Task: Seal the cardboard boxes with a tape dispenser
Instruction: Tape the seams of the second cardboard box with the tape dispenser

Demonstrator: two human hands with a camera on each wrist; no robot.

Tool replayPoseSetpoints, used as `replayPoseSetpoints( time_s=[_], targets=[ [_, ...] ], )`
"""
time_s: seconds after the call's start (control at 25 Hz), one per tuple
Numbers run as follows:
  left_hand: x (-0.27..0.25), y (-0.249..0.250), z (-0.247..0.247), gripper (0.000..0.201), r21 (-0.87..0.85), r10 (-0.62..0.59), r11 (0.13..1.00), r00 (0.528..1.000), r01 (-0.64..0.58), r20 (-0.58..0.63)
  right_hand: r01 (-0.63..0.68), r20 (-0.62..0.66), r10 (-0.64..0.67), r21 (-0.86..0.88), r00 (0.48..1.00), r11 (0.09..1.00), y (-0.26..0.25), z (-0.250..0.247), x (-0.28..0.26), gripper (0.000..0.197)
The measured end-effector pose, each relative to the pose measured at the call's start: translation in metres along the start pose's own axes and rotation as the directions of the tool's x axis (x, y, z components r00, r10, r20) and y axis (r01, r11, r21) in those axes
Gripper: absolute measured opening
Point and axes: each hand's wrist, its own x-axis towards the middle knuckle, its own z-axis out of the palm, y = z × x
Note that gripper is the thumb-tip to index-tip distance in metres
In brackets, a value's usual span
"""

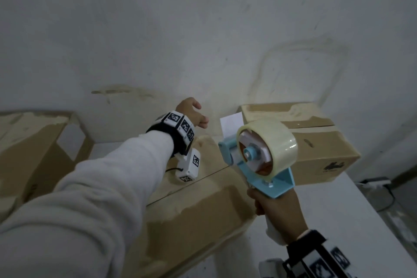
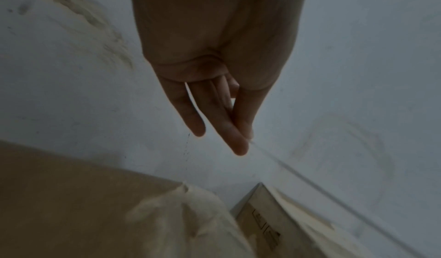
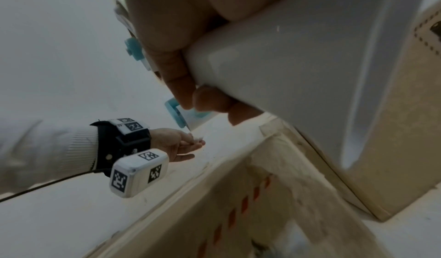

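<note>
My right hand (image 1: 274, 207) grips the white handle (image 3: 298, 58) of a blue tape dispenser (image 1: 259, 158) carrying a clear tape roll (image 1: 278, 140). The dispenser is raised over the right end of the middle cardboard box (image 1: 203, 201), whose top flaps meet at a seam. My left hand (image 1: 193, 113) reaches out past the box's far edge, close to the wall. In the left wrist view its fingers (image 2: 224, 122) hang straight with the thumb beside them and nothing visible in them. The right wrist view shows the left hand (image 3: 181, 145) just below the dispenser's front end.
A second closed box (image 1: 316, 142) with wrinkled tape on top stands at the back right. An open box (image 1: 33, 149) stands at the left. All rest on a white table (image 1: 338, 221) against a stained white wall. Cables lie on the floor at the right.
</note>
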Motion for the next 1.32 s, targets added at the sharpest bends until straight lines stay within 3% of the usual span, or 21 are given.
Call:
replayPoseSetpoints(
  time_s=[0.4, 0.68, 0.84, 0.96, 1.12, 1.32],
  targets=[
    [0.034, -0.024, 0.004, 0.025, 0.097, -0.048, 0.995, 0.987, 0.034, 0.153, -0.042, 0.016, 0.044, -0.077, 0.999, 0.996, 0.007, 0.007, 0.027, 0.021],
    [0.042, -0.033, 0.010, 0.039, 0.079, -0.158, 0.986, 0.981, 0.149, 0.115, -0.053, 0.002, 0.053, -0.109, 0.999, 0.993, 0.011, 0.006, 0.033, 0.020],
    [0.042, -0.033, 0.011, 0.040, 0.134, -0.195, 0.974, 0.975, 0.181, 0.105, -0.033, -0.016, 0.032, -0.083, 0.999, 0.996, 0.014, 0.008, 0.033, 0.031],
    [0.045, -0.036, 0.015, 0.044, 0.255, -0.160, 0.958, 0.983, 0.133, 0.089, -0.030, -0.016, 0.029, -0.084, 0.999, 0.996, 0.017, 0.008, 0.034, 0.029],
    [0.050, -0.037, 0.020, 0.044, 0.171, -0.097, 0.981, 0.994, 0.089, 0.041, -0.022, -0.021, 0.020, -0.110, 1.000, 0.994, 0.020, 0.008, 0.034, 0.031],
    [0.054, -0.044, 0.022, 0.045, 0.162, -0.127, 0.980, 0.990, 0.116, 0.058, -0.016, -0.034, 0.011, -0.142, 0.999, 0.990, 0.019, 0.008, 0.032, 0.032]
  ],
)
